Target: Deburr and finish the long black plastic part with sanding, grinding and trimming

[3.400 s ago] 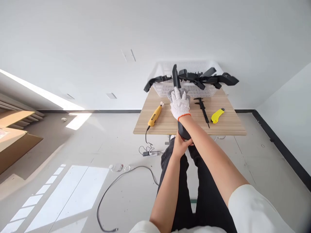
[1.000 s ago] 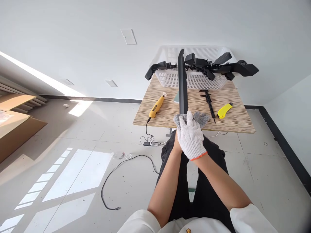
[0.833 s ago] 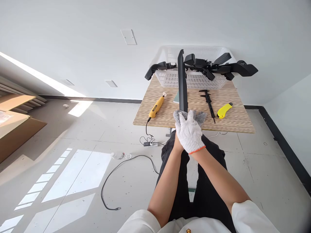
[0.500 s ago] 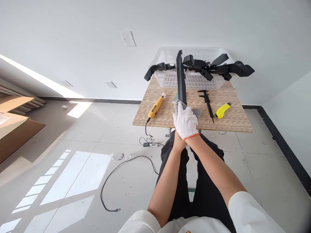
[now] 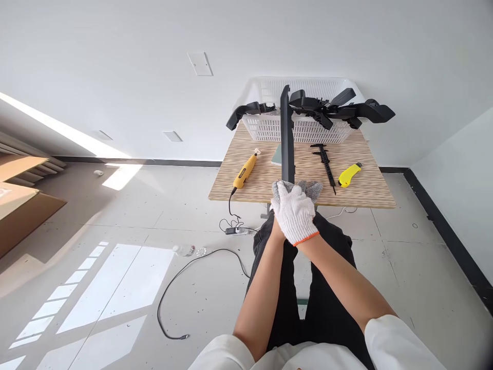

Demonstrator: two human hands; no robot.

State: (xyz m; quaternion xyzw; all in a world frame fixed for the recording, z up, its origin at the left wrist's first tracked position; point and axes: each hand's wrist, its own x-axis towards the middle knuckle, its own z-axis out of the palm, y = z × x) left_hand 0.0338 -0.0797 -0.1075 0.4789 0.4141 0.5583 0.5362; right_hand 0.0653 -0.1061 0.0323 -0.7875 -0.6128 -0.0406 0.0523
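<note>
A long black plastic trim piece [image 5: 287, 144] points away from me, its far end overlapping the basket's front. Around its near end, my right hand [image 5: 296, 209], in a white knit glove with an orange cuff, is closed over a grey cloth [image 5: 314, 190]. Cloth edges stick out on both sides of the glove. My left hand [image 5: 278, 231] lies underneath at the near end of the piece. Its fingers are hidden by the glove, but it appears to grip the piece from below.
On the wood-grain table [image 5: 227, 187] lie a yellow rotary tool [image 5: 245, 171], a pale green block [image 5: 276, 155], black calipers [image 5: 325, 165] and a yellow utility knife [image 5: 349, 175]. Behind, a white basket [image 5: 265, 131] holds several black parts. A cable [image 5: 169, 288] curves across the floor.
My right hand and the grey cloth have slid toward me along the trim piece, baring more of it. The view has shifted slightly.
</note>
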